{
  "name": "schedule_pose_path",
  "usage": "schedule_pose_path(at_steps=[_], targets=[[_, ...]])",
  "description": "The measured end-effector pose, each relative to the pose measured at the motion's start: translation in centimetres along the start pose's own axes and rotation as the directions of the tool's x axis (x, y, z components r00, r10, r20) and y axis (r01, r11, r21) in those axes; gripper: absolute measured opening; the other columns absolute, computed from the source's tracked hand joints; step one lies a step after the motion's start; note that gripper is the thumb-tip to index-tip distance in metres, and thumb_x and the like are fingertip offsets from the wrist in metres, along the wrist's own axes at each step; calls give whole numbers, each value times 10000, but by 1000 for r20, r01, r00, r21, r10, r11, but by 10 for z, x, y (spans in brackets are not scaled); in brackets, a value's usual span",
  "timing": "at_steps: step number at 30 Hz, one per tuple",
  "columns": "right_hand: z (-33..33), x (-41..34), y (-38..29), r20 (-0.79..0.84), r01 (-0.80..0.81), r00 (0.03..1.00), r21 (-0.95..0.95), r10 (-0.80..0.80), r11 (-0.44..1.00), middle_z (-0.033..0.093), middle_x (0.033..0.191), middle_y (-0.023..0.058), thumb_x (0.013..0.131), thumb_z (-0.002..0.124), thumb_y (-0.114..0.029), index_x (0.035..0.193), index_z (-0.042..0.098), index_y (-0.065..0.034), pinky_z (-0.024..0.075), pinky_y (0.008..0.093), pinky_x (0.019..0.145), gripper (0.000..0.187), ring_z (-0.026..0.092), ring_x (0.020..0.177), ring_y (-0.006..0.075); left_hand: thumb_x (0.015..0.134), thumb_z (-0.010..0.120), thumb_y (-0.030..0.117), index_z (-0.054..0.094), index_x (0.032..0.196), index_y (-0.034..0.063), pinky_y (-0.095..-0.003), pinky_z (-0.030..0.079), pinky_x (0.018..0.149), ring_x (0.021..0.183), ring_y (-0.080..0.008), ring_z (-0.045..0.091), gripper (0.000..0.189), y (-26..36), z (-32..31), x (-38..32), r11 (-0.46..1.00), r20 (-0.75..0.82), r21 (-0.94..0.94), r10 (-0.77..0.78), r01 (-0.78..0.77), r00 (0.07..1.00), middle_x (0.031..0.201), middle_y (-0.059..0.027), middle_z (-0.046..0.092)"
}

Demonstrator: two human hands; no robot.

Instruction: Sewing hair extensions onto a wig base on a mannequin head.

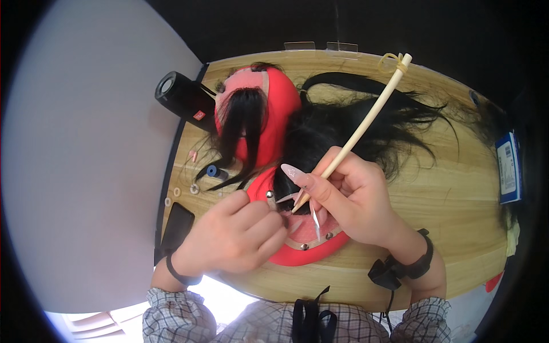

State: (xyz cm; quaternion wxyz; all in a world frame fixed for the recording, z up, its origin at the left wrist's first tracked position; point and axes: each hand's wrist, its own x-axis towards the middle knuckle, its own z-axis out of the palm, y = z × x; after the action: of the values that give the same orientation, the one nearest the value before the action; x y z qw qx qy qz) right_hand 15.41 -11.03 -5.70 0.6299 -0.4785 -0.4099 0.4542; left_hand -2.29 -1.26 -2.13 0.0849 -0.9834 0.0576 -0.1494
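My right hand grips a slim wooden stick like a pen; a yellow rubber band is wound around its upper end. The stick's lower tip meets the pink mesh cap, at the edge of the black hair. That cap covers a red head form and is held along its border by round-headed metal pins. On the left side of the same form, my left hand is curled, with its fingertips near the mesh. Its thumb and whatever it may hold are hidden.
Behind stands a second red head form with a partly haired cap. Long black hair spreads over the wooden table. At left are a black cylindrical speaker, a blue spool, small rings and a phone. A blue-white box is at right.
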Motion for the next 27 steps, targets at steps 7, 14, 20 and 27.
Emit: schedule_pose_path(at_steps=[7,14,20,27], targets=[[0,3,4,22,63,998,-27,-62,998,588,634,16,926,581,-72,857,552,-1,432,150,410,103,547,478,22,664,648,58,537,666,59,-278,477,691,623,-150,566,112,1,7,-5,983,-106,-130,120,-134,987,646,-22,503],[0,2,2,18,35,999,-2,-35,999,577,605,10,925,584,-72,827,536,-9,413,151,390,126,532,448,22,708,603,-83,515,583,-13,-395,567,752,508,-231,570,168,2,27,-1,581,-349,-781,-99,-231,932,577,-90,526],[-1,2,6,21,51,999,-46,-50,998,584,613,19,928,568,-58,849,546,2,417,154,410,102,533,463,21,709,603,-88,518,586,-36,-383,516,622,496,-262,530,158,-1,32,-4,363,-304,-896,-83,-255,949,579,-125,512],[-2,0,9,52,163,986,-94,-159,982,606,665,43,944,527,-55,899,556,30,430,157,436,100,535,487,25,715,623,-79,507,583,-36,-384,473,589,511,-263,516,181,3,34,-6,374,-290,-897,-96,-236,952,594,-132,510]])
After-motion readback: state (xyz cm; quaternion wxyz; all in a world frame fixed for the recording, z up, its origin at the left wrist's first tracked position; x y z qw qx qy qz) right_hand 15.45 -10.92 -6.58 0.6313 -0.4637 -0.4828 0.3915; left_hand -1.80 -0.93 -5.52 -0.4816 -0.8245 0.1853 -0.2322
